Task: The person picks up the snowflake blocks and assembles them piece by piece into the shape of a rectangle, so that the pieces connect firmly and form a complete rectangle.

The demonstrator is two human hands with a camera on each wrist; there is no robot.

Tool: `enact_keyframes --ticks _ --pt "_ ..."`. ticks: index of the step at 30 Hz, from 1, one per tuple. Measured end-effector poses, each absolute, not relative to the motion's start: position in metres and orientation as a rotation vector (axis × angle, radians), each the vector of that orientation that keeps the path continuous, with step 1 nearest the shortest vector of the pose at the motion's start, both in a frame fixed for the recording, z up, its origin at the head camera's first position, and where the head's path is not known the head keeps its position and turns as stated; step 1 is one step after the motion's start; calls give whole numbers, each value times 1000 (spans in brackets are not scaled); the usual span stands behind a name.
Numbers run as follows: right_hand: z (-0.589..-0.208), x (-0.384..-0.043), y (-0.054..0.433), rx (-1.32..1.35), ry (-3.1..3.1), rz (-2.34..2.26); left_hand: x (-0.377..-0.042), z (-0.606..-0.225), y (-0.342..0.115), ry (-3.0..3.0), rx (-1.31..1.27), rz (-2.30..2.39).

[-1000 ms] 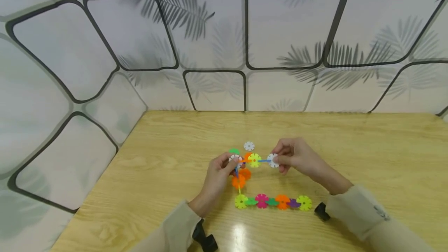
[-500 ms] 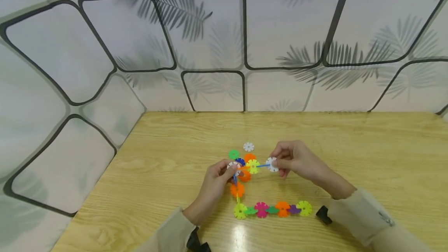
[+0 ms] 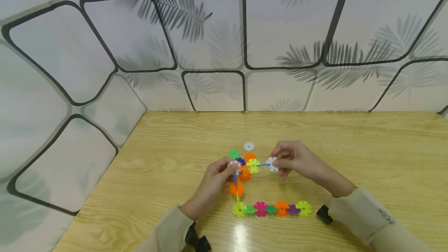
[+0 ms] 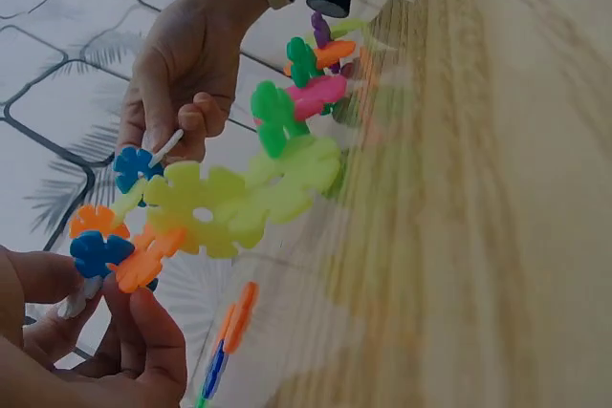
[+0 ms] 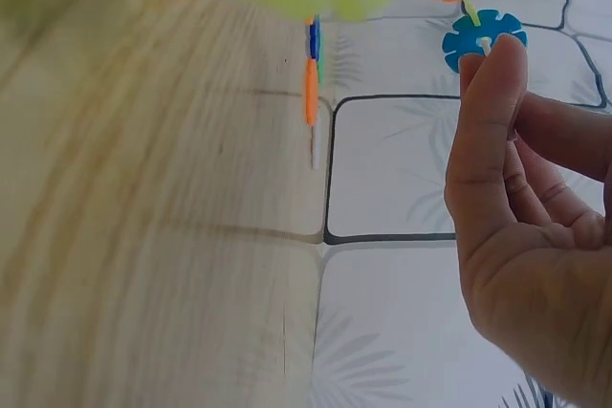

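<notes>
In the head view, my left hand [image 3: 211,184] pinches a white snowflake disc [image 3: 231,164] at the corner of a chain of slotted plastic discs. My right hand [image 3: 299,164] pinches another white snowflake disc [image 3: 271,163] at the chain's upper right end. Between them run an orange disc, a yellow disc [image 3: 253,165] and a blue disc [image 5: 469,43] seen edge-on from above. Down from the left hand the chain continues through an orange disc [image 3: 236,189] to a yellow-green disc [image 3: 239,209]. From there a row with a magenta disc [image 3: 260,209] reaches a yellow disc [image 3: 303,208]. Fingers partly cover both white discs.
Behind the hands, a loose white disc [image 3: 249,146], a green disc [image 3: 233,153] and orange discs [image 3: 250,157] lie on the wooden table [image 3: 367,139], with a dark blue disc among them. A patterned wall covering [image 3: 280,22] borders the table's back and left.
Both hands and the chain have shifted slightly toward the front, uncovering more of the loose green and blue discs. Over the last half second almost nothing has moved. Both grips stay the same.
</notes>
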State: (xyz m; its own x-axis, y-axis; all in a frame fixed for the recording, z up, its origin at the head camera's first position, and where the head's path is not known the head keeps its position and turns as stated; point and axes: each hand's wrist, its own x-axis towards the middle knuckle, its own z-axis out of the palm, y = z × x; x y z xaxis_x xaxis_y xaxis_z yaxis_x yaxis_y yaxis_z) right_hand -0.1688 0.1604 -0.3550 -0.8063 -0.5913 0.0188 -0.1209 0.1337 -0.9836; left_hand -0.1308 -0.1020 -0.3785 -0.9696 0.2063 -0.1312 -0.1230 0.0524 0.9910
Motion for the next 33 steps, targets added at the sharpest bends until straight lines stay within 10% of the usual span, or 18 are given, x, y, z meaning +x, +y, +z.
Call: enact_keyframes --ticks 12,22,33 --pt "-354 -175 165 -744 2030 -1722 -177 -365 -165 2413 432 1594" --pt "-357 -177 170 -759 2006 -1730 -252 -382 -226 2863 28 1252" --pt "-357 -178 171 -767 1984 -1747 -257 -363 -192 2584 374 1062"
